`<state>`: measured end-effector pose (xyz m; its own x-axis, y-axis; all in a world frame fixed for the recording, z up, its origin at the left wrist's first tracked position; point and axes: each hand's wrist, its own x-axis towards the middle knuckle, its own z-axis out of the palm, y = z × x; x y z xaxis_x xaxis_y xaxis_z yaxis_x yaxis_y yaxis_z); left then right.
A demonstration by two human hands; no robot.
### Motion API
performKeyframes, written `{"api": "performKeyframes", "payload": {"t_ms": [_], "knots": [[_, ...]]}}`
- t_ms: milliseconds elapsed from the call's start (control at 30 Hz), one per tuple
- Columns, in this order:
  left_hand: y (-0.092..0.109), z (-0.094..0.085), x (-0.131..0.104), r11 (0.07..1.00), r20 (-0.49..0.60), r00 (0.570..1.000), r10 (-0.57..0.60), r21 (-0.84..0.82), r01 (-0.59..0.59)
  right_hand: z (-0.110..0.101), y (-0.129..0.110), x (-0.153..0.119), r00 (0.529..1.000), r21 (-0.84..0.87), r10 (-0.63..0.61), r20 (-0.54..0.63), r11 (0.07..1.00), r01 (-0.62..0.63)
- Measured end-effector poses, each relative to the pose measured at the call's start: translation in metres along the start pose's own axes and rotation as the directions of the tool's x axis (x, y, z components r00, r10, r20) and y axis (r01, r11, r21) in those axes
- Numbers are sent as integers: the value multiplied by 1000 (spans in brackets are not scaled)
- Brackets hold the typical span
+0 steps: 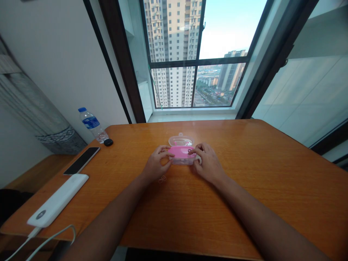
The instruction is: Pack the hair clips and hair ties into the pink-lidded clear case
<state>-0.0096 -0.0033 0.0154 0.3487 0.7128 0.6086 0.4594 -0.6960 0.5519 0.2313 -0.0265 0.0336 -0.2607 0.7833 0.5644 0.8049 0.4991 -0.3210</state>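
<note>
A small clear plastic box (182,162) with a pink oval insert (179,152) sits on the table in front of me. Its transparent lid (181,140) is tipped back on the far side. My left hand (158,162) grips the box's left end, fingers on the pink part and thumb lower down. At the right end, my right hand (207,162) is closed with thumb and fingers around the edge, near a small dark ring-like mark on the pink surface. Thin pale loops (162,179), like small rubber bands, lie beside my left wrist.
On the left of the wooden table (244,156) lie a white power bank (58,199) with a cable (51,237), a phone (82,160) and a small black round object (108,142). A water bottle (92,124) leans beside them. Beyond the far edge is a window (197,63).
</note>
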Motion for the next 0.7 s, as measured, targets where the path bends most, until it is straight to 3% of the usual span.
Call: {"api": "performKeyframes", "payload": {"t_ms": [567, 700], "knots": [[1, 0, 0, 1000, 14, 1000, 2, 17, -2, 0, 2, 0, 1000, -2, 0, 22, 1000, 0], [2, -13, 3, 1000, 38, 999, 0, 23, -1, 2, 3, 0, 1000, 12, -2, 6, 1000, 1]]}}
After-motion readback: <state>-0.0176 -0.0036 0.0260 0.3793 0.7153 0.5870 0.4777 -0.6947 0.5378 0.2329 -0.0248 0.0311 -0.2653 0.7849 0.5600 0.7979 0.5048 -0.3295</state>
